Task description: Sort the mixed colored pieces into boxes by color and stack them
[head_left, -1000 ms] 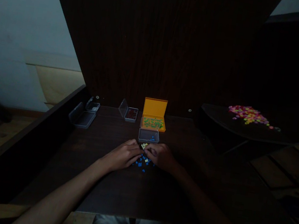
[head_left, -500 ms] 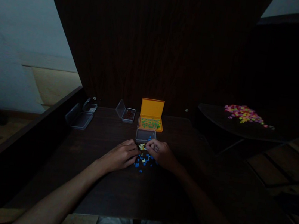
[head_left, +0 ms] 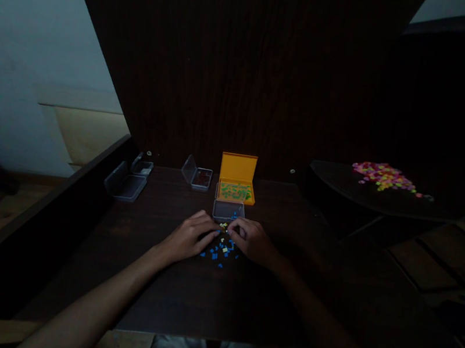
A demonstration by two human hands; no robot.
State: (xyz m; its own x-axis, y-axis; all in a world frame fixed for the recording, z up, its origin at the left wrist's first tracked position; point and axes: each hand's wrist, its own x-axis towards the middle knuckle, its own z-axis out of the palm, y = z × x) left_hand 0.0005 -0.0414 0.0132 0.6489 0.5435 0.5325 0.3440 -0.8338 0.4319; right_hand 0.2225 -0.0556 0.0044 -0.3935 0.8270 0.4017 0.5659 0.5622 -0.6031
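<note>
Small blue pieces (head_left: 215, 256) and pale yellow pieces (head_left: 225, 250) lie loose on the dark tabletop between my hands. My left hand (head_left: 192, 236) is closed, with a speck of blue at the pinched thumb and fingertip that looks like one small blue piece. My right hand (head_left: 253, 242) is closed too, its fingers curled close to the pale pieces; what it holds, if anything, is too small to make out. Just beyond my fingers stands a clear plastic box (head_left: 222, 210), lid open, with a few blue pieces at its right side.
An open orange box (head_left: 237, 167) with green pieces stands behind the clear box. Left of it is a small clear case (head_left: 202, 179) with dark reddish contents. Further clear cases (head_left: 129, 188) sit at the left panel. Colourful pieces (head_left: 384, 177) are heaped on a side shelf (head_left: 337, 182).
My left hand has moved slightly away from me and its thumb and fingertip now meet over a blue piece. The right hand stays almost in place. The view shifts slightly.
</note>
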